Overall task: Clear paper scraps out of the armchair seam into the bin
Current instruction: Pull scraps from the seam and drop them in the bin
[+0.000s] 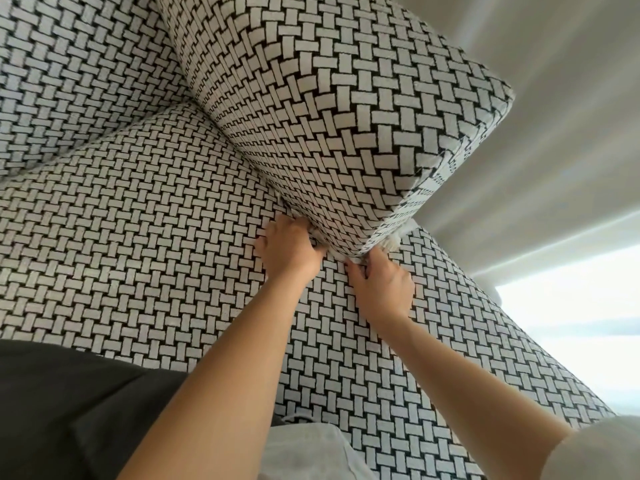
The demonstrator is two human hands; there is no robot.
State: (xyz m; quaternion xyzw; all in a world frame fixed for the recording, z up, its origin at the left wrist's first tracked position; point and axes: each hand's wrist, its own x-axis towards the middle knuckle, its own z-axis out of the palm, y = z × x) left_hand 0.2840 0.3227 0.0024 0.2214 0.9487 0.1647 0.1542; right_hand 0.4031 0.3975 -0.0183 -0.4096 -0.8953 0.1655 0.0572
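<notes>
The armchair has a black-and-white woven pattern. Its seam [341,252] runs between the seat cushion [138,237] and the right armrest [329,116]. My left hand [291,249] sits at the seam with its fingers curled and their tips pushed down into the gap, so what they touch is hidden. My right hand [382,285] is just to the right and pinches a white paper scrap [354,260] at the seam's front end. Another white paper scrap [393,241] sticks out under the armrest's front corner. No bin is in view.
The backrest [69,81] rises at the upper left. A dark cloth [69,410] lies at the seat's near left edge, with pale clothing [311,452] below it. A white wall [554,133] and a bright floor [571,341] lie to the right of the chair.
</notes>
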